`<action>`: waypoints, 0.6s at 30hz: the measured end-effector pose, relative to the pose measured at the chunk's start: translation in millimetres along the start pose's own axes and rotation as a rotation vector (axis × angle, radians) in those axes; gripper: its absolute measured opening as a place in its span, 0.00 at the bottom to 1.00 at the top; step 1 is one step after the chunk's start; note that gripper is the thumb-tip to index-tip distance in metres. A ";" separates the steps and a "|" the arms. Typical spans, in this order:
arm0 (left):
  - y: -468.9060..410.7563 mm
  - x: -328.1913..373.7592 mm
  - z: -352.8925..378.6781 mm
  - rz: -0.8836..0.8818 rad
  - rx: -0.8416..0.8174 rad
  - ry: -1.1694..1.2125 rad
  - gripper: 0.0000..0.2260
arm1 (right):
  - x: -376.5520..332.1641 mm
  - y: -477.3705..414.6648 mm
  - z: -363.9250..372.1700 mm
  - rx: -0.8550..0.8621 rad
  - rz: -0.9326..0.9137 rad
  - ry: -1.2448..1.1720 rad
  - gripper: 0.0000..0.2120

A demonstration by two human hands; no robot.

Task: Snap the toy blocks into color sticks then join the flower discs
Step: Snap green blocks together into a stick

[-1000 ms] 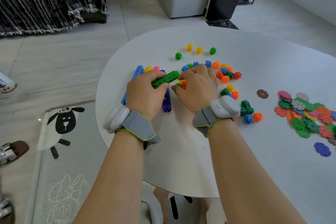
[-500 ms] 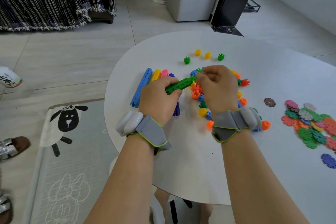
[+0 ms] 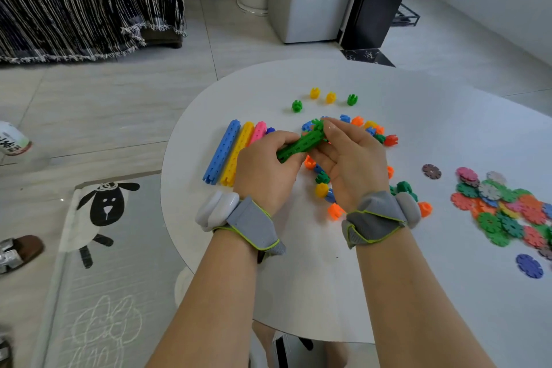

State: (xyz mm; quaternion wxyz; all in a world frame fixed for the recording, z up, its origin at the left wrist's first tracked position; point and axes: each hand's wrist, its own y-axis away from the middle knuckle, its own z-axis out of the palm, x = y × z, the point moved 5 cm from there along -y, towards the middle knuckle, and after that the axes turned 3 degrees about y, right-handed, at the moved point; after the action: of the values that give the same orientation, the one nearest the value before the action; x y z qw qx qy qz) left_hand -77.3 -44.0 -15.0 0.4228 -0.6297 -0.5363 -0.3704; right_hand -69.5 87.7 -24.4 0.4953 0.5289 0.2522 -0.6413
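My left hand (image 3: pixel 265 170) and right hand (image 3: pixel 349 164) both gripped the green plastic block stick (image 3: pixel 301 143) above the round white table (image 3: pixel 418 116) centre; multicoloured plastic flower discs (image 3: pixel 507 209) piled right, pale tiled floor (image 3: pixel 119 104) far left.

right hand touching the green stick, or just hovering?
Touching. The head view shows the right hand pinching the green stick at its far end with no gap, and the left hand grips the near end.

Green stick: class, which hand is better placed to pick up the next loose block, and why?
Probably right. The left hand grips the green stick as anchor; the right hand pinches its far end, above the loose blocks.
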 end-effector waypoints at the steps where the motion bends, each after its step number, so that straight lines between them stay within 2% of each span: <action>1: 0.1 0.0 1.1 0.005 -0.004 0.007 0.09 | -0.5 0.2 -1.4 0.000 -0.002 -0.012 0.06; 9: 0.6 0.1 4.6 0.000 -0.022 0.027 0.12 | -5.7 2.4 -9.3 -0.033 -0.020 0.002 0.05; 18: 0.8 2.2 6.2 -0.011 -0.027 0.020 0.11 | -10.1 5.6 -13.4 0.017 -0.064 0.045 0.03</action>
State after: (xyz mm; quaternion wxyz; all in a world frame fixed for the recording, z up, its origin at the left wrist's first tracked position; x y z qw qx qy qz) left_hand -76.1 -37.5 -15.4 0.4174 -0.6286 -0.5306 -0.3860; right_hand -59.3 100.7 -18.1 0.4643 0.5389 0.2747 -0.6470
